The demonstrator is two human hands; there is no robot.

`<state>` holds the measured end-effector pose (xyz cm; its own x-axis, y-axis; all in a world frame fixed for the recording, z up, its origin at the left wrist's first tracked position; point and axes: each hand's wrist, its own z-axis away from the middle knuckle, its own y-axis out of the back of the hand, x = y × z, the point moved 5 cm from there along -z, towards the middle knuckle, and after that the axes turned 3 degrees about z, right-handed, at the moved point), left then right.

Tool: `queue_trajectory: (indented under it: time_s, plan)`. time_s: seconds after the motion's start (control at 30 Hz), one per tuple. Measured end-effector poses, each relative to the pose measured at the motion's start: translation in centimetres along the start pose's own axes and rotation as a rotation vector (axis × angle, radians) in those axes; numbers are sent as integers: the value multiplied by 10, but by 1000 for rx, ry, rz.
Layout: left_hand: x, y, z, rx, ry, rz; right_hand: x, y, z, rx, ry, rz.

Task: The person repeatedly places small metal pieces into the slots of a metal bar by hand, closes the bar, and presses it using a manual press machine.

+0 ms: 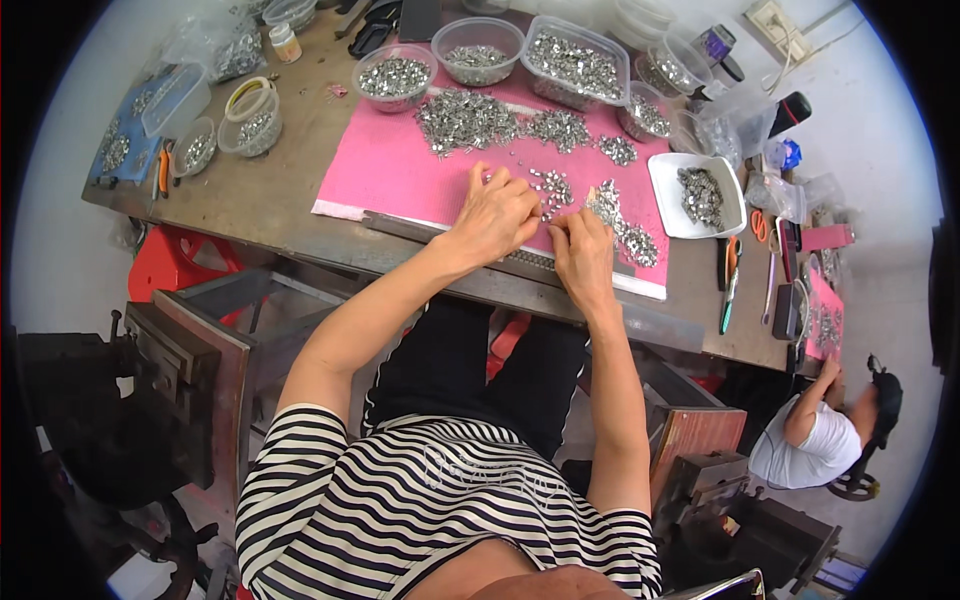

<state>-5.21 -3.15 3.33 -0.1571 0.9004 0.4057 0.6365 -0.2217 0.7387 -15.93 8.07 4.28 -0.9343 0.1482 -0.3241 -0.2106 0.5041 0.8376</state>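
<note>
My left hand (497,215) is over the front part of a pink cloth (370,160), its fingers curled and bunched; what they hold, if anything, is hidden. Just right of it, my right hand (583,245) has thumb and fingertips pressed together on something too small to make out. Between and beyond my fingertips lies a small cluster of shiny metal pieces (552,187). A second, looser pile (637,243) spreads right of my right hand. Under my wrists, a long dark metal bar (400,227) runs along the cloth's front edge.
Larger metal heaps (465,120) lie farther back, before several plastic tubs of pieces (395,78). A white tray (735,200) stands right, near green-handled pliers (730,290). Orange-handled pliers (163,170) lie far left. Another person (820,435) works at the far right.
</note>
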Motion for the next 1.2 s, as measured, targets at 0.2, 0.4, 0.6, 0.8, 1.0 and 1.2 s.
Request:
queue_trajectory:
  time_s: [0.2,0.4,0.6,0.8,1.0,1.2]
  plan:
    - [7,34,31,29,-54,208,-21,10,21,35,5,-255]
    - [8,33,45,32,-66,243,-37,2,28,74,3,-229]
    - [6,30,49,27,-88,202,-42,-2,32,135,59,-170]
    - [5,32,51,29,-70,253,-40,-1,33,141,58,-186]
    - [9,33,52,41,-68,244,-20,7,25,148,-22,-222]
    - [14,27,54,63,-68,197,1,2,7,118,-48,-43]
